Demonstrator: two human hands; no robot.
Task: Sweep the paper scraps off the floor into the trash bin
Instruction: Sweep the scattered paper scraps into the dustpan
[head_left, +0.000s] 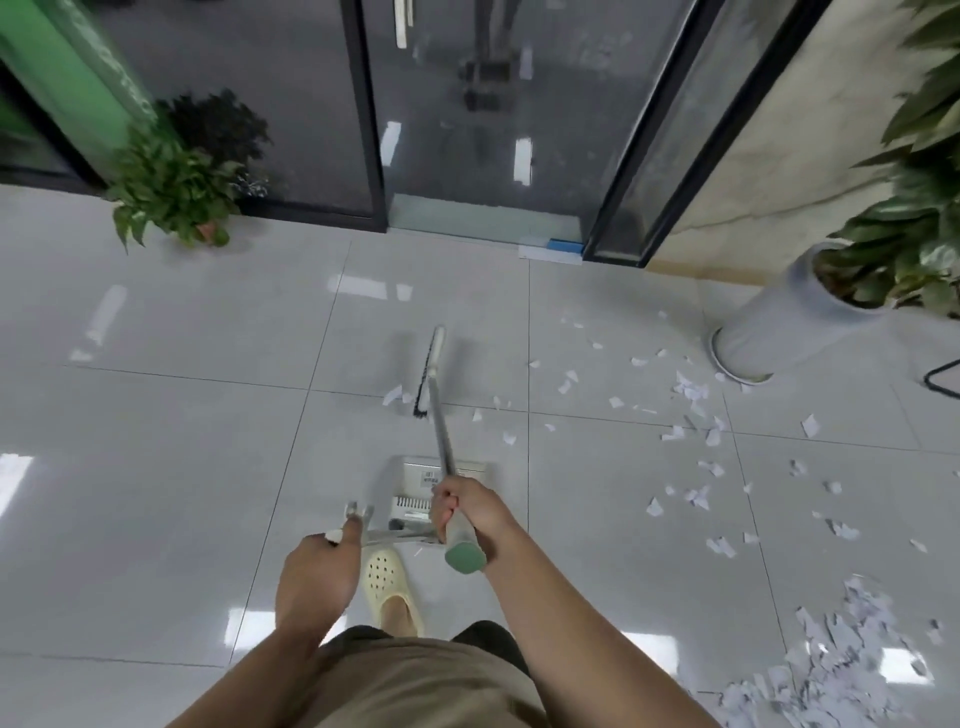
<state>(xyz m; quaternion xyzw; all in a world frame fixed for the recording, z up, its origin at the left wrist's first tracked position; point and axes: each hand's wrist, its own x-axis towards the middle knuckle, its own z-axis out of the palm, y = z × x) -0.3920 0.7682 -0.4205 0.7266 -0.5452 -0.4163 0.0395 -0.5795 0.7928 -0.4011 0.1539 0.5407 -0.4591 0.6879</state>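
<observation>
Glossy pale-grey tiled floor (156, 441): torn white paper scraps (691, 395) lie mostly to our right, heaped thickest at lower right; no trash bin in view.

Grey dustpan (415, 480) before our cream perforated clog (387, 577), mouth facing the scraps; its label is illegible.

Metal-shafted broom with black bristles (427, 384), head down beside one scrap, placed to draw litter panward.

Right hand (460, 512): fingers wrapped round the green-capped grip.

Left hand (317, 577): fingers curled on the dustpan's handle.
</observation>
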